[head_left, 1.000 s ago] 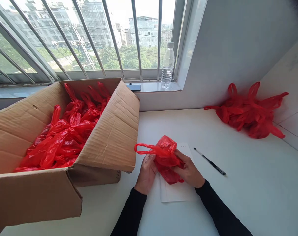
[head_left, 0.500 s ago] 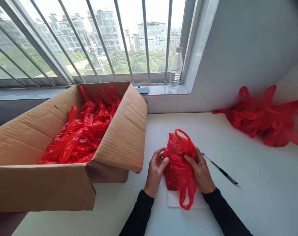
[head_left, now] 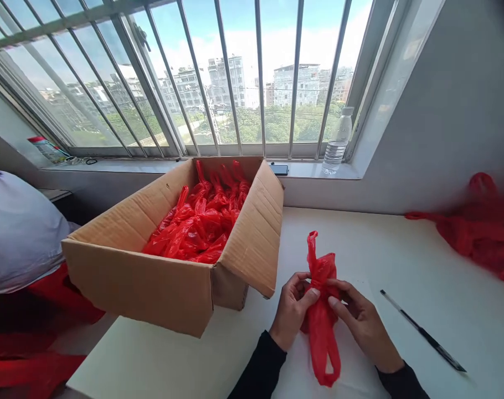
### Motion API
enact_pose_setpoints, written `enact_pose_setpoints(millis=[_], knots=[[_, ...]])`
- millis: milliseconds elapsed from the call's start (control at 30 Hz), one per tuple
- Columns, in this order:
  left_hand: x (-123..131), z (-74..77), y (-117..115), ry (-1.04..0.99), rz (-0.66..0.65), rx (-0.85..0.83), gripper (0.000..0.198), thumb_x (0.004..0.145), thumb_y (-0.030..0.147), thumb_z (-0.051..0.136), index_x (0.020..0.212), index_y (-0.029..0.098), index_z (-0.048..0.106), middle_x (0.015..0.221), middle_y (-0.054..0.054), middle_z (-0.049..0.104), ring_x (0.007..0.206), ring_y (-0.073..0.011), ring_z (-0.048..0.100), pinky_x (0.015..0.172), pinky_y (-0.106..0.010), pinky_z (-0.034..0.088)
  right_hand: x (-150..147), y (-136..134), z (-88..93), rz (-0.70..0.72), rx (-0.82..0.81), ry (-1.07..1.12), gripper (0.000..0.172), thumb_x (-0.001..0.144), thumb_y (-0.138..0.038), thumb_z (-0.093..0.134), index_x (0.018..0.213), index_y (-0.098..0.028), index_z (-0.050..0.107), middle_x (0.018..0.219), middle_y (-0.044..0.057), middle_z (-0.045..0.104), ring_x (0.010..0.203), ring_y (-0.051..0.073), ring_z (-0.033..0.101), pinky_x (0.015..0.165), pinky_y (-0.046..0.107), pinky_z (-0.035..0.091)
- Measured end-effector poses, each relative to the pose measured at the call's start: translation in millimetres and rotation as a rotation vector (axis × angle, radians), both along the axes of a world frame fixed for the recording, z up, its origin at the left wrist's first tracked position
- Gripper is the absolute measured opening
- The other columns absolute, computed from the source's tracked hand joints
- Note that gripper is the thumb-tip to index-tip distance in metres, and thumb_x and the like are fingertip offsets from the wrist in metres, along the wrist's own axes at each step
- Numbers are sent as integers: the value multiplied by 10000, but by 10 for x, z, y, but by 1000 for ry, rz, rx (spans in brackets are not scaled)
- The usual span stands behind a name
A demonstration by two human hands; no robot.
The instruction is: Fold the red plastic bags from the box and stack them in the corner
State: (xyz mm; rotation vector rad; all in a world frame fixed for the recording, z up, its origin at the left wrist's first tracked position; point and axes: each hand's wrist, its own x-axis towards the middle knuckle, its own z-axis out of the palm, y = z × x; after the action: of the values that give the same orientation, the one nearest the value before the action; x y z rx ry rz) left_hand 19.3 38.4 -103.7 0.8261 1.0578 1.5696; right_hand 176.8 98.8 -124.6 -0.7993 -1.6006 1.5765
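- Left of centre: cardboard box (head_left: 139, 280), right flap leaning outward, presumably for access to bunched red bags (head_left: 198, 230) inside.
- Lower centre: left hand (head_left: 291, 318) half-curled, pinching red carrier bag (head_left: 322, 335) mid-length, probably controlling its gathered folds.
- Bag between hands, loops up and down.
- Right hand (head_left: 366, 330) half-curled, pinching opposite edge.
- Lower right: pen (head_left: 420, 331), apparently within reach.
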Motion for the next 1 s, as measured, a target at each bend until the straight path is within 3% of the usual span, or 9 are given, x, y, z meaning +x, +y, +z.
enact_pose_setpoints(millis=[100, 167, 267, 400, 500, 667, 800, 900, 1000], knots=[[-52, 41, 0, -13, -98, -4, 348, 856, 378, 721, 1156, 210, 666, 969, -50, 705, 866, -207, 638, 832, -338, 492, 18, 74, 73, -302, 24, 69, 340, 951, -508, 599, 1232, -317, 584, 981, 18, 615, 798, 187, 596, 694, 322, 541], [-58, 75, -5, 3, -176, -15, 321, 834, 329, 746, 1122, 192, 711, 996, -63, 720, 884, -218, 643, 849, -340, 489, 64, 142, 123, -453, 123, 51, 414, 962, -565, 542, 1285, -308, 565, 1106, 48, 610, 954, 221, 596, 838, 381, 529], [-31, 130, -7, 207, -255, -6, 264, 844, 226, 700, 1102, 186, 740, 1092, -83, 715, 958, -245, 651, 908, -367, 489, 135, 220, 176, -331, 197, -70, 503, 947, -617, 532, 1304, -272, 613, 1321, 97, 603, 1229, 300, 528, 1061, 491, 425], [-11, 220, -16, 462, -325, 42, 533, 838, 108, 609, 1350, 259, 608, 1266, -80, 667, 1078, -252, 636, 960, -387, 497, 148, 237, 198, -230, 144, -94, 418, 973, -586, 520, 1089, -247, 736, 1167, 83, 684, 1111, 277, 608, 1015, 448, 472], [-61, 243, -34, 634, -249, 41, 647, 812, 96, 644, 1417, 304, 550, 1216, -51, 659, 1023, -219, 610, 932, -359, 495, 137, 229, 203, -288, 131, -70, 425, 995, -575, 485, 1005, -242, 749, 1059, 72, 696, 1032, 258, 631, 942, 408, 502], [-160, 147, -103, 776, -71, 6, 192, 918, 297, 645, 1082, 228, 716, 828, -8, 630, 733, -166, 547, 664, -278, 452, 138, 240, 204, -383, 106, -72, 453, 984, -597, 489, 851, -225, 712, 816, 39, 674, 776, 227, 614, 733, 360, 504], [-138, 172, -167, 869, 28, 36, 179, 955, 337, 611, 882, 213, 717, 744, -7, 619, 659, -157, 543, 617, -273, 417, 95, 232, 192, -475, 108, -75, 475, 954, -624, 526, 718, -225, 628, 684, 11, 598, 654, 200, 532, 635, 337, 450], [-23, 260, -182, 986, 99, 41, 190, 961, 332, 591, 1060, 234, 720, 924, -59, 662, 815, -214, 614, 728, -321, 470, 76, 197, 205, -467, 93, -53, 468, 967, -616, 508, 769, -223, 667, 690, 13, 618, 654, 197, 542, 629, 331, 458], [191, 312, -167, 1161, 99, 30, 494, 866, 333, 701, 1346, 259, 613, 1209, -129, 629, 1068, -327, 592, 909, -445, 461, 109, 138, 218, -404, 69, -6, 442, 962, -606, 528, 869, -218, 720, 819, 44, 699, 738, 216, 606, 682, 344, 493]])
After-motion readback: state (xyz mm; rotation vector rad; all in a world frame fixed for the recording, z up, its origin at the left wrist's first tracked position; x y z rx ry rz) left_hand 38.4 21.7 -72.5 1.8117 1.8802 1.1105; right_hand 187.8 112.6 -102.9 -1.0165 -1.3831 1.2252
